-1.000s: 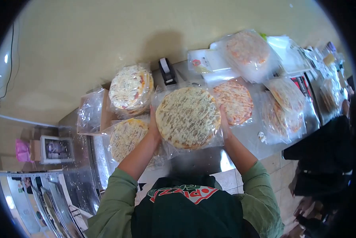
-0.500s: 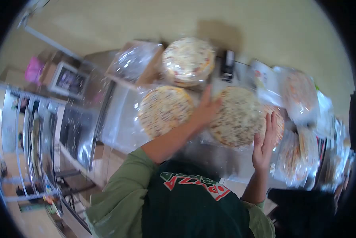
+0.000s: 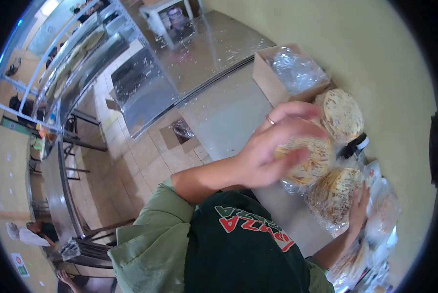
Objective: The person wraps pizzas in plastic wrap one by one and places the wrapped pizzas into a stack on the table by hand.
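Observation:
My left hand [image 3: 265, 151] is raised close to the camera, slightly blurred, with fingers curved and apart and nothing visible in them. It covers part of a stack of pizzas [image 3: 314, 163] topped with shredded cheese. My right hand [image 3: 358, 209] lies with fingers stretched along the right edge of a plastic-wrapped pizza [image 3: 337, 195], seemingly touching it. Behind these stands another stack of pale pizzas [image 3: 343, 115], near a black object with a white end [image 3: 358, 144].
An open cardboard box [image 3: 267, 80] holds clear plastic bags [image 3: 297, 71]. More bagged flat rounds [image 3: 382, 210] lie at the right. A metal table [image 3: 219, 41] adjoins the worktop [image 3: 228, 112]. At the left are a rack of trays [image 3: 77, 63] and a person in white [image 3: 31, 235].
The view has swung left, showing more floor and rack. My left hand has lifted from between the pizzas toward the camera. My right hand has come onto the wrapped pizza's edge.

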Tool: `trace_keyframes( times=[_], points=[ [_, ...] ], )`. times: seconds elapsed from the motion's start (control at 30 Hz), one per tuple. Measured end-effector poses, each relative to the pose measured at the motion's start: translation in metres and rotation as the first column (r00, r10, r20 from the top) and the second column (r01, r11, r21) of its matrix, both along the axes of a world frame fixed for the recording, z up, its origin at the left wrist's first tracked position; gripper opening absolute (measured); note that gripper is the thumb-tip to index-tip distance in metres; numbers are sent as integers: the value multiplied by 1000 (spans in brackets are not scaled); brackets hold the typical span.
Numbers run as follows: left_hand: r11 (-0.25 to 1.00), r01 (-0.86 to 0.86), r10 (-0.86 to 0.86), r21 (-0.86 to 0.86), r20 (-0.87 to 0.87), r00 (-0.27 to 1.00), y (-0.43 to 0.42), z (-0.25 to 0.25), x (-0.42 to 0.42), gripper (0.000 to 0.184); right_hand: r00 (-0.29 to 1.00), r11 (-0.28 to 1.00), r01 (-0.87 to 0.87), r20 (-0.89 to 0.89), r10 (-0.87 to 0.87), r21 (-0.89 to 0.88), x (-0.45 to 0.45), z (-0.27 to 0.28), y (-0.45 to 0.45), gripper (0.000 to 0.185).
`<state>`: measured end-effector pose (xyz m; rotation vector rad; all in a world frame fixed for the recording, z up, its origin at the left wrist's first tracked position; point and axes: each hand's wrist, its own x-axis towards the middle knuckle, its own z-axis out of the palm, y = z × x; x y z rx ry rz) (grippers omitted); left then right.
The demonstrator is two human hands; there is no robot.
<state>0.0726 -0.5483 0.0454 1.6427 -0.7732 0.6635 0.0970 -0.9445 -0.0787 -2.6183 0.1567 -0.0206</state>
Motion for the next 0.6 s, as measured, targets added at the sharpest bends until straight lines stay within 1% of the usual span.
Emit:
trace_keyframes(
  times=[0.03, 0.1, 0.17, 0.2, 0.27, 0.3, 0.33, 0.43, 0.53, 0.6],
  points=[
    [998, 69, -70, 13, 87, 994, 17, 21, -16, 34, 986, 1000, 1, 168, -2, 6, 3, 12, 10, 48],
    [963, 269, -266, 11, 193, 945, 44, 46, -48, 33, 955, 1000, 11, 297, -11, 1, 4, 37, 44, 46],
    [894, 448, -436, 6, 241, 867, 60, 54, -77, 32, 905, 1000, 19, 425, -26, 21, -1, 56, 91, 44],
    [852, 524, -507, -6, 248, 826, 68, 56, -91, 33, 893, 999, -20, 449, -5, 49, -6, 63, 120, 43],
    [795, 607, -579, -23, 271, 769, 94, 58, -112, 33, 866, 992, -93, 498, 36, 90, -15, 76, 179, 43],
    [772, 635, -601, -37, 285, 747, 110, 58, -121, 33, 843, 990, -139, 529, 99, 37, -20, 80, 204, 42],
    [744, 665, -623, -56, 298, 723, 127, 59, -130, 34, 840, 983, -173, 530, 118, 55, -26, 86, 231, 42],
    [708, 698, -645, -111, 300, 702, 176, 59, -149, 36, 831, 950, -284, 528, 175, 132, -33, 93, 299, 42],
    [676, 712, -656, -188, 287, 698, 218, 56, -162, 40, 812, 953, -303, 530, 244, 26, -44, 107, 357, 42],
    [650, 716, -662, -255, 273, 698, 242, 52, -166, 43, 799, 942, -333, 542, 260, 39, -50, 111, 384, 41]
  ],
)
